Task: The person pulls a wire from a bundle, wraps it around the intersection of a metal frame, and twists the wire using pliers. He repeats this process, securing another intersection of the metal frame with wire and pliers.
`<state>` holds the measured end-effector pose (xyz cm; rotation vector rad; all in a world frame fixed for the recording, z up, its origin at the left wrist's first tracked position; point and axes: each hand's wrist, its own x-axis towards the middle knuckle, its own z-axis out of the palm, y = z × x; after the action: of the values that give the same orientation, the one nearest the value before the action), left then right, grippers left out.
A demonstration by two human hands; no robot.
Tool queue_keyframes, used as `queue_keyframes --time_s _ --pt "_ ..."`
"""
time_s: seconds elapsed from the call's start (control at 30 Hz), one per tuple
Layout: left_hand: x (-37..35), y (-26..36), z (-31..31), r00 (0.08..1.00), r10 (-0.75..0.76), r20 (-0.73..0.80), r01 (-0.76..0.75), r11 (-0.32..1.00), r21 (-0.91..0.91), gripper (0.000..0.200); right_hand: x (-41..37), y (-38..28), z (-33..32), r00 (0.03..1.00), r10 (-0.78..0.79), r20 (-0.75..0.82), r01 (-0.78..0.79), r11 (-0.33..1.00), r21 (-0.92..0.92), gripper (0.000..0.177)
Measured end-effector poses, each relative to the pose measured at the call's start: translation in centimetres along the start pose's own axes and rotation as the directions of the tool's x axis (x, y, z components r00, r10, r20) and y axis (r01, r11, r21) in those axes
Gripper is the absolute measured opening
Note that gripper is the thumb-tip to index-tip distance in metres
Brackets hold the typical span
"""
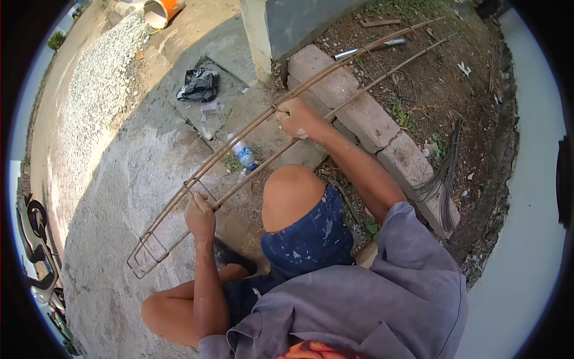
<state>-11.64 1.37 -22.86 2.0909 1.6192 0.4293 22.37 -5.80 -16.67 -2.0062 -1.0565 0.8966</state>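
Note:
A long, narrow rebar cage (239, 135) of thin steel bars slants across the view from lower left to upper right, in front of my knees. Square wire stirrups (156, 244) ring its lower-left end. My left hand (200, 216) is closed on the cage at a stirrup, beside the lower bar. Farther up, my right hand (299, 118) is closed by the upper bars at another stirrup; its fingertips are partly hidden. Under the cage, a plastic bottle (244, 154) with a blue label lies on the ground.
Concrete blocks (365, 113) lie in a row at the right, with a bundle of thin wire (445, 179) across them. A black plastic bag (199, 85) sits near the wall corner (258, 42). Gravel (104, 78) is heaped at upper left, near an orange bucket (161, 12).

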Motion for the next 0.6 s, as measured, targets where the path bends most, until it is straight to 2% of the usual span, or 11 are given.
queue_keyframes --time_s 0.07,0.2,0.27,0.37,0.47,0.5,0.57,0.6 --pt "0.3 4.4 -0.7 0.998 -0.003 0.066 0.004 1.0 -0.021 0.047 2.1 2.1 -2.7 0.998 0.054 0.011 -0.055 0.988 0.146 0.021" --pt "2.4 10.7 1.2 0.96 0.091 0.266 -0.049 0.986 -0.161 0.047 4.2 4.3 -10.0 0.988 -0.053 -0.147 0.031 0.989 -0.148 0.028" --pt "3.7 12.3 4.3 0.924 0.282 0.259 -0.209 0.938 -0.278 0.044 5.0 6.0 -12.8 0.97 -0.044 -0.239 0.009 0.989 -0.147 0.025" --pt "3.3 16.3 6.5 0.912 0.303 0.274 -0.216 0.927 -0.307 0.044 5.2 8.9 -16.7 0.958 -0.015 -0.285 -0.028 0.989 -0.146 0.023" --pt "3.1 18.2 7.9 0.881 0.351 0.316 -0.274 0.925 -0.263 0.045 5.4 10.7 -17.4 0.959 0.031 -0.28 -0.06 0.994 -0.096 0.027" --pt "2.9 18.1 8.3 0.888 0.321 0.329 -0.239 0.934 -0.267 0.045 4.8 11.3 -18.1 0.954 0.049 -0.296 -0.076 0.994 -0.081 0.029" --pt "3.3 17.1 9.5 0.881 0.307 0.361 -0.201 0.932 -0.301 0.044 4.2 12.8 -17.9 0.921 -0.153 -0.358 0.05 0.958 -0.281 0.032" --pt "4.1 16.1 10.4 0.872 0.317 0.374 -0.186 0.92 -0.346 0.043 3.5 12.6 -17.8 0.879 -0.219 -0.423 0.079 0.943 -0.324 0.033"
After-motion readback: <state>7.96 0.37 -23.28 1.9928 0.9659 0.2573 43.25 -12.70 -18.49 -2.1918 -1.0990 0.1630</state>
